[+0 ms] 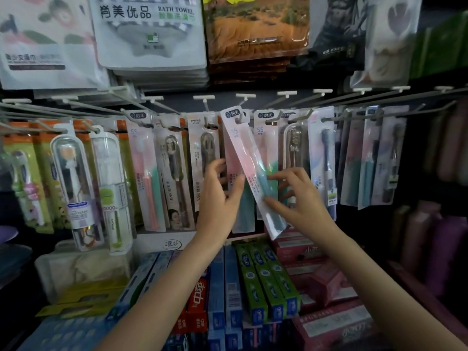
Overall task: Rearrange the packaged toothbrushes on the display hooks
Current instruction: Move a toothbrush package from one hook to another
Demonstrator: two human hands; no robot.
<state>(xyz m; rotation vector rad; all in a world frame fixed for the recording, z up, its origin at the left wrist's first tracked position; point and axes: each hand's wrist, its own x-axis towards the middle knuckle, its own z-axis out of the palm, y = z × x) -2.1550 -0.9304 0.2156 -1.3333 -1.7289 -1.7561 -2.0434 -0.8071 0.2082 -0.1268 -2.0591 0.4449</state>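
Observation:
A pink-and-teal packaged toothbrush [249, 158] hangs tilted from a display hook [238, 117], its lower end swung out to the right. My right hand [296, 198] pinches its lower part between fingers and thumb. My left hand [222, 188] is beside it, fingers curled against the pack's left edge and the packs hanging behind. Other toothbrush packs hang left and right: a pink pack [144, 168], a brown LMK pack [174, 173], a SPRING pack [202, 153] and a dark blue pack [326, 160].
Bath towel packs [149, 34] hang above the hook row. Toothpaste boxes, blue [228, 287], green [268, 282] and red [329, 287], lie stacked on the shelf below. Clear-cased toothbrushes [73, 178] hang at the left. Long bare hooks [395, 107] jut out at the right.

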